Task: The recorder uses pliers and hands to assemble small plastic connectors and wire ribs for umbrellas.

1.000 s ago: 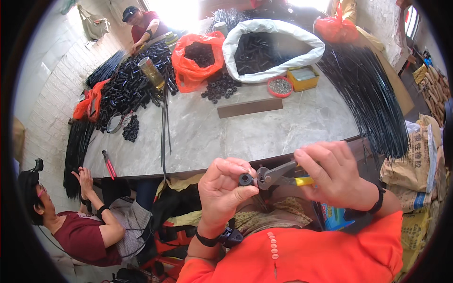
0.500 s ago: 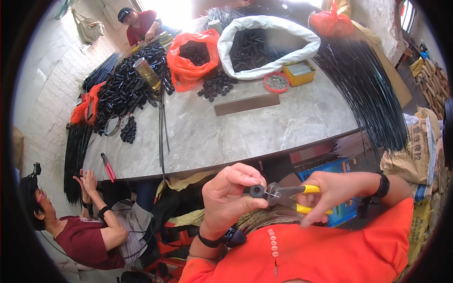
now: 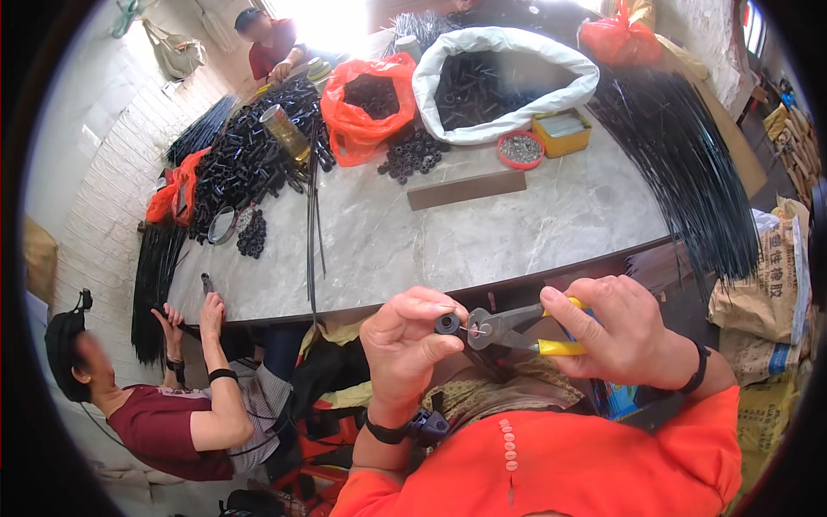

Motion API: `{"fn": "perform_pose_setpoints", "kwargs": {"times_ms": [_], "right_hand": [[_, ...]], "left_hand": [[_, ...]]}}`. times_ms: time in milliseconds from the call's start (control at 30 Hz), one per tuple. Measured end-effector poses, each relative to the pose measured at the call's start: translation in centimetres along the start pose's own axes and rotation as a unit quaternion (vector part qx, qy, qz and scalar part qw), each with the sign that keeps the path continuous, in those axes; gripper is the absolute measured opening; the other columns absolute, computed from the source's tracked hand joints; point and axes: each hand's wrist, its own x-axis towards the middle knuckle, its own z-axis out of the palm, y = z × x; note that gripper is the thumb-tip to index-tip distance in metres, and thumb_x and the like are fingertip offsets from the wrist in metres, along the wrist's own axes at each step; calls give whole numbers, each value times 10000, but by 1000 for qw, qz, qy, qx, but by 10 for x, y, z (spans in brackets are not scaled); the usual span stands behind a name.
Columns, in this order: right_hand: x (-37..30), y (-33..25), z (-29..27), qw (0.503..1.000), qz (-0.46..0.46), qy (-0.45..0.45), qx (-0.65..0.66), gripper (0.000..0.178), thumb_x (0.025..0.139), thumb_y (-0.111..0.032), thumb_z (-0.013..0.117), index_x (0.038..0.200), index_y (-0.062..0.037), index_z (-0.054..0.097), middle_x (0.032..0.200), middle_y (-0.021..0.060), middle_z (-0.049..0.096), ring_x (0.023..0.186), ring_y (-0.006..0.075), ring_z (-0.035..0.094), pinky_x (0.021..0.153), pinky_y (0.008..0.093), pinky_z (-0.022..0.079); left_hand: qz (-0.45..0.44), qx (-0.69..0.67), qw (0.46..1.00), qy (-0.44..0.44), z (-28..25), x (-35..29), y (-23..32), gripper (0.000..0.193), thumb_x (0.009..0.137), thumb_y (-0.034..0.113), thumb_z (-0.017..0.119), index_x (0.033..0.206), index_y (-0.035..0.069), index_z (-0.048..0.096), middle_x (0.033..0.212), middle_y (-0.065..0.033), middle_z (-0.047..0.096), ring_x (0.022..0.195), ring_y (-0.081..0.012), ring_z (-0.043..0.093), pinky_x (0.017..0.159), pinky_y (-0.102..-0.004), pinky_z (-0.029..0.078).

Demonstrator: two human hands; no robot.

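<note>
Ring (image 3: 447, 324): your left hand (image 3: 401, 340) pinched it between thumb and finger.
Pliers (image 3: 485, 330): your right hand (image 3: 622, 334) gripped them, head beside the ring.

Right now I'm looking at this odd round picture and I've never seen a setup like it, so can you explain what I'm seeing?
There's no robot here, just a person's two bare hands. A wide fisheye camera on their head looks down, so straight edges bend near the rim. The left hand pinches a small black ring-shaped part. The right hand grips yellow-handled pliers, their head close beside that part. On the grey table lie a brown bar, a heap of black pieces, long black rods, an open orange-red bag, a white sack and a red-rimmed dish of small bits. Two other people sit or stand around it.
</note>
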Motion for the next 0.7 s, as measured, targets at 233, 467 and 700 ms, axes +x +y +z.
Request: {"fn": "perform_pose_setpoints", "kwargs": {"times_ms": [233,467,700], "right_hand": [[-2,-1,-3,986,63,-54,144,657,729,-239,780,1298,-1,552,895,100,594,699,211,590,577,316,486],[-10,-8,-8,859,231,-165,426,586,834,-180,750,1342,-4,516,946,107,625,774,175,632,666,288,518],[-9,-16,-14,666,382,-212,604,457,926,-152,669,1340,-22,525,943,21,595,783,60,561,673,240,470]], "left_hand": [[-2,7,1000,-29,-5,6,-2,301,751,-58,782,1021,-32,653,1009,-171,641,926,-252,662,797,-348,556],[-1,19,999,-42,-3,9,-1,295,752,-67,773,1021,-34,654,991,-171,643,898,-265,664,775,-355,560],[4,44,997,-57,-4,16,-7,303,788,108,802,1012,-17,642,939,-174,639,803,-295,674,688,-385,578]]}}
